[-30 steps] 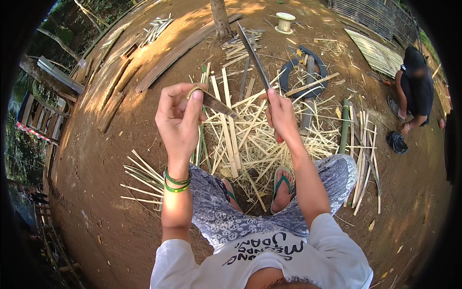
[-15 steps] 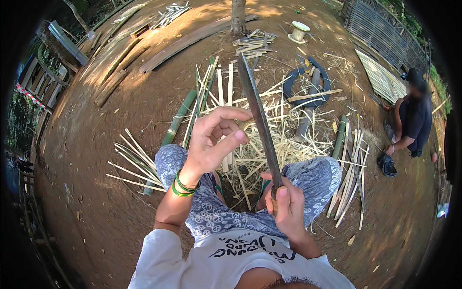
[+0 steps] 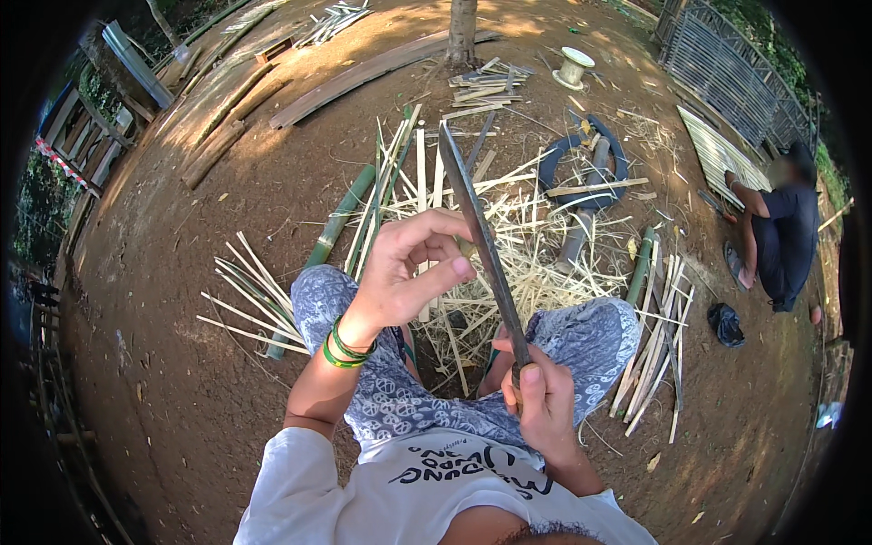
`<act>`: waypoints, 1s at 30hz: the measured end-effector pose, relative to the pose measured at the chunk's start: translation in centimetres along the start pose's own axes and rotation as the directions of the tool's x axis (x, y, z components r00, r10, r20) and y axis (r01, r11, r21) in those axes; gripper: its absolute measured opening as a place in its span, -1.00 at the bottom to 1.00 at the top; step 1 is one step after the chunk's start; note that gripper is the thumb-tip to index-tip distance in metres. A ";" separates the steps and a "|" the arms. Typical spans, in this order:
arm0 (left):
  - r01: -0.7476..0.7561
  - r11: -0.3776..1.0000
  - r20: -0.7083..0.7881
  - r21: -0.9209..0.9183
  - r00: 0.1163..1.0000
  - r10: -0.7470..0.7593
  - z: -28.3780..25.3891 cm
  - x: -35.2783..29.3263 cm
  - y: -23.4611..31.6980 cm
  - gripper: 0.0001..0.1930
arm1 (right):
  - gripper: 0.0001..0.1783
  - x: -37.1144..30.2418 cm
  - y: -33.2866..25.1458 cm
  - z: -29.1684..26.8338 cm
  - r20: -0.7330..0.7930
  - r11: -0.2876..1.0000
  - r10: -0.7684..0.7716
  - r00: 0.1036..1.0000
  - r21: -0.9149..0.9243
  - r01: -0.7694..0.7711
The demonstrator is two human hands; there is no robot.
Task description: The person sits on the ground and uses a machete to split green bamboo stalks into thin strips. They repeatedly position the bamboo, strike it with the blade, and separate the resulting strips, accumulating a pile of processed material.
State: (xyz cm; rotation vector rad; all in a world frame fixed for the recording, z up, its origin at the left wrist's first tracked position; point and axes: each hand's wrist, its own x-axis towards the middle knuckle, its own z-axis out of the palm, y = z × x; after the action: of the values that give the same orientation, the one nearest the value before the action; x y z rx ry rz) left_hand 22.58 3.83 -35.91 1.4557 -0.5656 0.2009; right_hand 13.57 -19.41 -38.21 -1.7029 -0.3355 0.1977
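Observation:
A long dark machete (image 3: 489,250) points up and slightly left in front of me, its blade raised above my lap. My right hand (image 3: 543,400) is closed round its handle, with the thumb up near the base of the blade. Beside the blade's left edge is my left hand (image 3: 413,263), its fingers bent and the thumb apart from them. The index fingertip reaches the blade; whether it presses on it I cannot tell. Below and beyond lies a heap of pale bamboo shavings (image 3: 527,272) between my knees.
Bamboo strips (image 3: 649,345) lie right of my knee, and more strips (image 3: 254,291) lie left. A green bamboo pole (image 3: 341,218) and a dark tyre-like ring (image 3: 618,163) are further out. Another person (image 3: 786,232) squats at right near a black bag (image 3: 725,324). A tree trunk (image 3: 461,32) stands ahead.
The machete has tilted a little, its tip shifting left and down. My hands keep nearly the same pose. The other person's hand has left the black bag and an arm is now raised.

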 end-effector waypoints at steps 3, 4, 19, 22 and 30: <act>0.044 0.993 0.016 -0.113 0.999 -0.042 -0.3 0.0 -0.2 -0.69 | -0.50 -0.2 0.1 0.0 -0.019 1.000 -0.004 1.000 -0.012 0.004; 0.053 0.992 0.023 -0.118 0.998 -0.051 -0.3 0.0 -0.1 -0.69 | -0.50 -0.3 0.2 0.0 -0.027 1.000 -0.003 1.000 -0.019 0.003; 0.110 0.986 0.002 -0.122 0.994 -0.110 0.6 0.1 0.4 -0.74 | -0.52 -1.2 -0.5 -0.2 -0.160 0.932 -0.179 0.971 -0.344 0.116; 0.099 0.990 0.005 -0.103 0.995 -0.100 0.6 0.2 0.3 -0.74 | -0.51 -1.2 -0.1 -0.3 -0.162 0.920 -0.212 0.964 -0.365 0.141; 0.102 0.992 0.001 -0.077 0.995 -0.102 0.8 0.3 0.7 -0.76 | -0.53 -1.4 0.0 -0.3 -0.174 0.909 -0.255 0.951 -0.378 0.175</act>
State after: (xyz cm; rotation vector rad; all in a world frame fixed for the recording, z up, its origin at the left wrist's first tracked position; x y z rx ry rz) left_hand 22.31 3.06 -35.16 1.4053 -0.4900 0.0992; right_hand 12.40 -20.15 -38.28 -2.0091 -0.4100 -0.2312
